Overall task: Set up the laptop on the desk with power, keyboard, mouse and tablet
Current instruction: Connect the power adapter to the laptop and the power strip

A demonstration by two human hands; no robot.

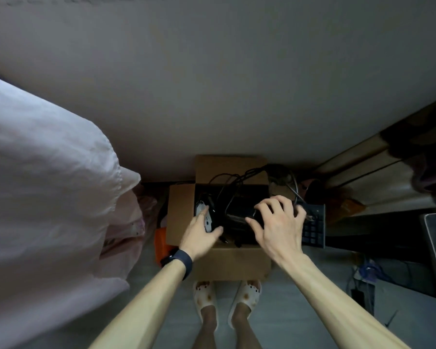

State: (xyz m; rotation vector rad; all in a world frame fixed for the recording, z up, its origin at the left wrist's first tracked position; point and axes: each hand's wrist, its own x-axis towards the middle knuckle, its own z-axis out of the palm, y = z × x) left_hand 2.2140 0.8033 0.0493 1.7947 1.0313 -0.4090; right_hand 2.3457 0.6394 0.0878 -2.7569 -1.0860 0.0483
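On the floor in front of my feet sits an open brown cardboard box, its flaps folded outward, pushed up against the pale wall. Both my hands are down inside it. My left hand, with a dark band on the wrist, wraps its fingers around a black and white computer mouse lying at the left side of the box. My right hand has its fingers spread and curled down onto a black flat item in the right half of the box; I cannot tell whether it is actually gripping it or only resting on top, nor what the item is. A tangle of thin black cables runs across the box interior and up over its far flap. A dark keyboard with rows of square keys lies just beside the box on its right, partly under my right fingertips. My two feet in white patterned slippers stand on the grey floor just before the near side of the box. A large pale pink fabric fills the left of my view.
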